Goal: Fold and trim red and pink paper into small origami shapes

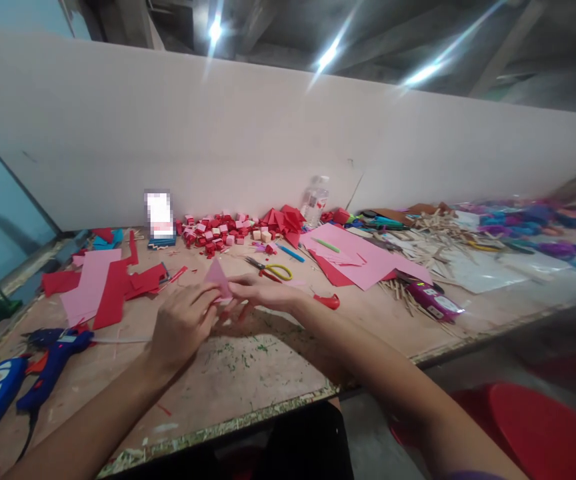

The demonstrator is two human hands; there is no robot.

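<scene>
Pinching pink paper (215,274) | both hands (181,323) (258,292) | room before table edge (248,421)

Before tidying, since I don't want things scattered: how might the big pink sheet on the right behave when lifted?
The pink sheet looks thin and flat, so it is probably light and bendy. The green pen on it may roll off if it tilts. Red paper at its edge might drag along.

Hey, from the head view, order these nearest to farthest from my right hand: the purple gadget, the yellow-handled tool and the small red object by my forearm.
1. Yellow-handled tool, just beyond your right hand.
2. Small red object, off to the right.
3. Purple gadget, farthest right of the three.
</scene>
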